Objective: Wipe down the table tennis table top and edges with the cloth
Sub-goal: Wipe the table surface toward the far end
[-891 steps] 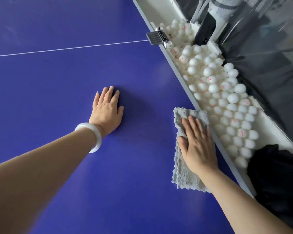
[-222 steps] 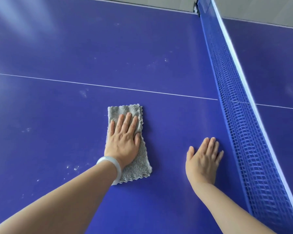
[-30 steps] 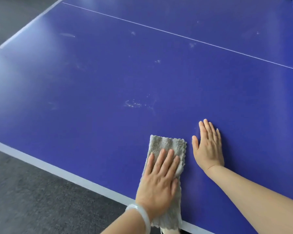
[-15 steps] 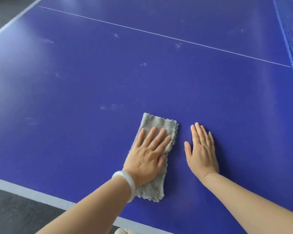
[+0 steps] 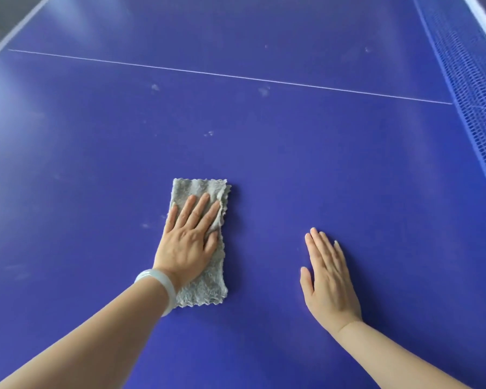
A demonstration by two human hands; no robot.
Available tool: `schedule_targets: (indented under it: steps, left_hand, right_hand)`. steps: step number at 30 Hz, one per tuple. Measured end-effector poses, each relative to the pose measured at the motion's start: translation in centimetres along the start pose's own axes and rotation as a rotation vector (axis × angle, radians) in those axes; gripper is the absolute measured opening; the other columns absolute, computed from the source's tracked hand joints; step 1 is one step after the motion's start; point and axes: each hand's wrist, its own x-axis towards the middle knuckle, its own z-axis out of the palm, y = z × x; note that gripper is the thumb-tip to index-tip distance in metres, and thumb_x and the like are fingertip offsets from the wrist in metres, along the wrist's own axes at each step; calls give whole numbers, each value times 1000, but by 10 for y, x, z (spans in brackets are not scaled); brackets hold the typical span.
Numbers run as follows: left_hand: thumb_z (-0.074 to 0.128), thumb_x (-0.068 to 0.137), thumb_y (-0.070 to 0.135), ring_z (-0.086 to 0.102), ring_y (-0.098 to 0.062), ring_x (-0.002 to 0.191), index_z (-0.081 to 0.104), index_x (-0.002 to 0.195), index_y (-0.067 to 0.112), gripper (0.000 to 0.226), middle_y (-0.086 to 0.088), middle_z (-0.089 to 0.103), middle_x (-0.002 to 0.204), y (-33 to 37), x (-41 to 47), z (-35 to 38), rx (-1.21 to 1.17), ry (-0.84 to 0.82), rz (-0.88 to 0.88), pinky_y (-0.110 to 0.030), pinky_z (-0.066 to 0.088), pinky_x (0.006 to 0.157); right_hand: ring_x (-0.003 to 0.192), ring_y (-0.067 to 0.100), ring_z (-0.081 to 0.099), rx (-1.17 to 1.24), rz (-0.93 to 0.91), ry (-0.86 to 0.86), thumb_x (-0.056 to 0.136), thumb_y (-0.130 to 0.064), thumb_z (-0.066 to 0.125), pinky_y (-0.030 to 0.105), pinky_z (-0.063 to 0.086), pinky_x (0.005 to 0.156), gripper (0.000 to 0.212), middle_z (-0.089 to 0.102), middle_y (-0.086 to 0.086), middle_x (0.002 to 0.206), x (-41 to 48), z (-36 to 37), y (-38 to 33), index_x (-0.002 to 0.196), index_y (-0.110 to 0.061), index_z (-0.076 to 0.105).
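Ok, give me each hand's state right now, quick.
Left hand: open, flat, pressing the grey cloth onto the table top.
Right hand: open, flat on the bare table, holding nothing.

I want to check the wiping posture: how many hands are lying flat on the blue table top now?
2. The left hand presses the folded grey fluffy cloth; the right hand lies on the bare blue table top.

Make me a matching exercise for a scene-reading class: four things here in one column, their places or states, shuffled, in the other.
Things:
1. grey fluffy cloth
2. right hand
3. blue mesh net
4. white bangle

Places or states:
A. on the left wrist
B. along the table's right side
C. pressed flat under the left hand
D. flat on the bare blue table top

Pairs: 1-C, 2-D, 3-B, 4-A
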Motion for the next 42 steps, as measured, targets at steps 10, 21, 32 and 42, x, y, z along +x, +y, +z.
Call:
schedule_targets:
  steps: [10, 21, 32, 42]
  left_hand:
    - [34, 100, 42, 5, -21, 152, 19, 156, 30, 60, 7, 11, 165, 91, -39, 18, -90, -53, 402, -50, 13, 119]
    - [28, 99, 42, 5, -19, 152, 13, 157, 30, 61, 8, 10, 165, -16, -7, -3, -72, -54, 201, -50, 14, 121]
    - [36, 96, 39, 9, -21, 152, 19, 157, 28, 64, 6, 12, 164, -13, -7, -6, -102, -44, 197, -52, 18, 119]
    - [28, 96, 39, 7, -21, 152, 22, 155, 28, 60, 4, 15, 163, -105, 54, -22, -41, 8, -23, -50, 13, 121]
  right_hand:
    - [147, 27, 31, -79, 7, -17, 100, -32, 25, 46, 22, 118, 61, 29, 13, 160, 2, -4, -6, 150, 1, 34]
    - [143, 30, 40, -136, 41, -30, 104, -34, 15, 49, 28, 115, 62, 38, 17, 155, 6, -12, -16, 146, 4, 41]
    - [154, 24, 8, 142, 553, 33, 106, -27, 35, 46, 4, 124, 56, 12, 9, 166, 184, -13, -55, 156, -6, 19]
    - [151, 29, 16, 42, 658, 146, 100, -40, 43, 54, 7, 123, 66, 22, 14, 163, 201, 14, -67, 152, -4, 28]
